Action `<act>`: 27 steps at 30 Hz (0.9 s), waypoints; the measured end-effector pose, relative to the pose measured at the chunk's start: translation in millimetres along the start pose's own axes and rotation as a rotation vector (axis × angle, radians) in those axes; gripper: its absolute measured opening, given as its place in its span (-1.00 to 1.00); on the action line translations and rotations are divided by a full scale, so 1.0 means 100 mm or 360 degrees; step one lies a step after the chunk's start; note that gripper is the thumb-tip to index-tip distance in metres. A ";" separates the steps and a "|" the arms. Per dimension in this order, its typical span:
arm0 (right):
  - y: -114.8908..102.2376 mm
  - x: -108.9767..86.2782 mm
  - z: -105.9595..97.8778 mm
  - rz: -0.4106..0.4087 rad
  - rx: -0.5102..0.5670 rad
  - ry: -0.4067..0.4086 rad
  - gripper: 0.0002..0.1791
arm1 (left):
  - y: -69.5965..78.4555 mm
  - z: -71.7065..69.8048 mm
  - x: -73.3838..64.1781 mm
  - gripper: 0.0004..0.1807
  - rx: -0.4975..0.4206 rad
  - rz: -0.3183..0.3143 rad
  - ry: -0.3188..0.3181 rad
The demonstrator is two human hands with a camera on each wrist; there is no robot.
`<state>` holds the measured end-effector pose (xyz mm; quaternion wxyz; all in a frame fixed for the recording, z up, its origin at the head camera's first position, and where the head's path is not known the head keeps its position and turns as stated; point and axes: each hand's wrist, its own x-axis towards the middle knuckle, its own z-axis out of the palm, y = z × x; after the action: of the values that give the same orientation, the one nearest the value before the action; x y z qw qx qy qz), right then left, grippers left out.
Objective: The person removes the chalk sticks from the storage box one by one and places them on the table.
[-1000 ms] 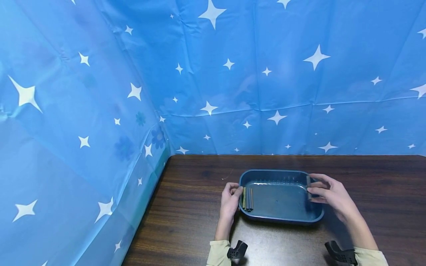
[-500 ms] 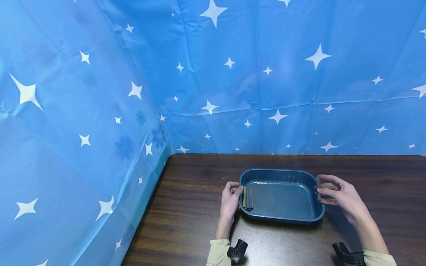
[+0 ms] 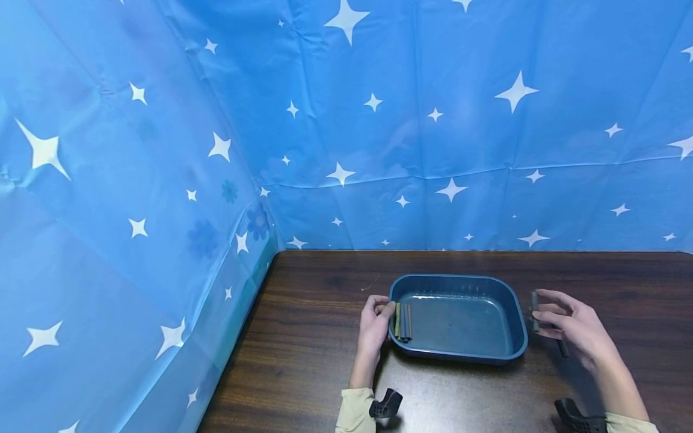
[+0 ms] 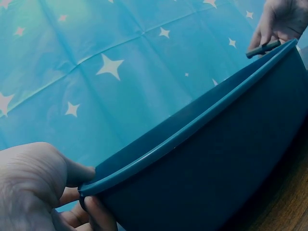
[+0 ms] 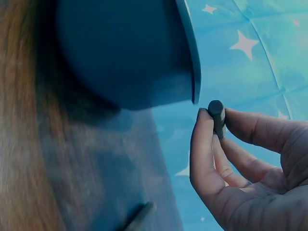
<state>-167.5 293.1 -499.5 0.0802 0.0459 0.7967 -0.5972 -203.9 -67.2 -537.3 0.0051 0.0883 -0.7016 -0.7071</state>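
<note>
now the left hand (image 3: 373,328) grips the left rim of the blue tray (image 3: 460,355), thumb hooked over the edge and fingers curled beneath it, as the left wrist view shows. the tray sits flat on the dark wooden table (image 3: 303,337), roughly in the middle of its near half. inside the tray, lying against its left wall just beside the left hand's fingertips, is a small row of short sticks (image 3: 403,322), side by side and parallel to that wall; their colours look olive, dark blue and brown.

the right hand (image 3: 574,328) is held just to the right of the tray, outside its rim and apart from it. it pinches a dark stick (image 3: 535,311) between the thumb and the fingers, the stick standing nearly upright in the head view; the right wrist view shows the stick's round end poking up between thumb tip and fingertip, the other fingers loosely curved behind it. another dark stick (image 3: 563,347) lies on the table below the right hand, near the tray's right side.

behind the table hangs a blue star-printed sheet (image 3: 433,120), which also covers the left side.
</note>
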 end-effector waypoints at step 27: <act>0.37 -0.11 -0.42 0.0188 -0.0281 0.0175 -0.35 | 0.00 -0.02 -0.01 -0.74 -0.0010 -0.0008 -0.0019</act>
<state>-153.5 344.2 -520.6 0.0752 0.1183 0.8453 -0.5156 -202.8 -68.8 -537.2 -0.0005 0.0857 -0.6991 -0.7098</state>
